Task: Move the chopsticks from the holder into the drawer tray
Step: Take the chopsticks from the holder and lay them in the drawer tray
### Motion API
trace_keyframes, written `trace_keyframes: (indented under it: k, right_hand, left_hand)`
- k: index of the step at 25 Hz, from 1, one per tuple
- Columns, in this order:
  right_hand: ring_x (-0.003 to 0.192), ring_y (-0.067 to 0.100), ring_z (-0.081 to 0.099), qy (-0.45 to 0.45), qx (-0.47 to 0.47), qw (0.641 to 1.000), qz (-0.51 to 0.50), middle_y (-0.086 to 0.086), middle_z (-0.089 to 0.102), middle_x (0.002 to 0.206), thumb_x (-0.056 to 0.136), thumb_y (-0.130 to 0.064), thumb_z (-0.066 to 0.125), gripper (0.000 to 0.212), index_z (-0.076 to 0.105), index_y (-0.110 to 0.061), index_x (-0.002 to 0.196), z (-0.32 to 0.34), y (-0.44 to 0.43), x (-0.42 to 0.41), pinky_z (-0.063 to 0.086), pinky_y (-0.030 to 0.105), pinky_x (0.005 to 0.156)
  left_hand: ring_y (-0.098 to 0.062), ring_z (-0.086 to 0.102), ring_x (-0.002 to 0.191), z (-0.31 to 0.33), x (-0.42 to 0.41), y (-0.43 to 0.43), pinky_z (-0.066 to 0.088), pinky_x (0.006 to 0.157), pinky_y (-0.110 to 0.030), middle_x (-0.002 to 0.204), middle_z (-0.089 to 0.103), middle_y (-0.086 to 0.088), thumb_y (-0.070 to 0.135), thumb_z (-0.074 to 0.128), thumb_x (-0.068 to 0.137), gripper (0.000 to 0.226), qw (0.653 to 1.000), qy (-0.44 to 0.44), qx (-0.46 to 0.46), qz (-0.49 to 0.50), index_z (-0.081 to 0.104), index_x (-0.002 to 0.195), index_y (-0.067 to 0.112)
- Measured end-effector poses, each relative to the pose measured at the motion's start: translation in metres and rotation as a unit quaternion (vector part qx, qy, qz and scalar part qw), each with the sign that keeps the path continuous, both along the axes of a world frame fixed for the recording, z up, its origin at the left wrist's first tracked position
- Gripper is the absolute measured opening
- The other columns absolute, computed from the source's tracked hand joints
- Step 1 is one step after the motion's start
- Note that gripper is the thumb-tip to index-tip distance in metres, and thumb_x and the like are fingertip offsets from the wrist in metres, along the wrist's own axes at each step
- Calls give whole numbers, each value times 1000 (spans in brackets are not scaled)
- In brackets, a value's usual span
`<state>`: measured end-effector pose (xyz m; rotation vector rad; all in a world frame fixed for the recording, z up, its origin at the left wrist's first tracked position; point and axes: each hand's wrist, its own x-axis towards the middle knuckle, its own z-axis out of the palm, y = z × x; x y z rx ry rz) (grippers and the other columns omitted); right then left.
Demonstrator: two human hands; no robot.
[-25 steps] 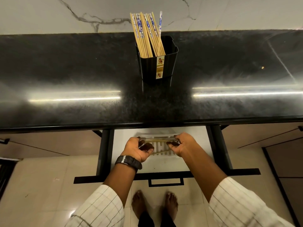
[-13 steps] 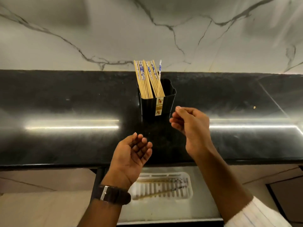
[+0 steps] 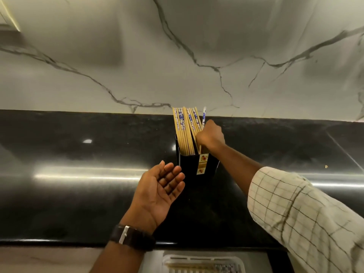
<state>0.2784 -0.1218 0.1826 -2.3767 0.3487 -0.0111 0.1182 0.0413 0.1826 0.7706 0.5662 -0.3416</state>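
Marble wall behind glossy black worktop. Black holder near worktop's back edge; chopsticks upright inside, tops leaning slightly left. Right hand pinches several; left hand spread, palm up, beside holder. Drawer tray below front edge.

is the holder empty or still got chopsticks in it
Not empty: a bunch of chopsticks stands upright in the holder, with the right hand reaching among them.
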Motion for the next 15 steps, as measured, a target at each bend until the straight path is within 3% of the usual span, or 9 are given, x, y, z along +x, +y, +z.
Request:
trace_keyframes:
  k: [3, 9, 15]
  right_hand:
    - [89, 21, 67, -11, -41, 999, 12, 6, 67, 110, 96, -18, 64, 30, 52, -13, 123, -7, 5, 0, 58, 37, 73]
    - [70, 14, 60, -133, -104, 986, 4, 0, 75, 94, 95, -25, 68, 10, 67, -16, 100, -15, 2, -10, 37, 23, 49]
    - [72, 19, 69, -177, -75, 981, -1, -1, 72, 82, 95, -24, 68, 10, 69, -14, 93, 4, 0, -18, 58, 39, 64]
  left_hand:
    - [-23, 72, 76, -10, -3, 9, 57, 77, -38, 90, 77, -12, 29, 59, 97, 24, 1000, 19, 4, 9, 71, 104, 9]
    - [-23, 71, 77, -13, -2, 16, 56, 78, -37, 91, 77, -11, 27, 60, 96, 24, 999, 23, 15, 18, 71, 108, 9]
    - [-23, 71, 78, -6, -1, 9, 56, 78, -37, 93, 76, -12, 25, 59, 97, 21, 999, 17, 23, 16, 70, 105, 9]
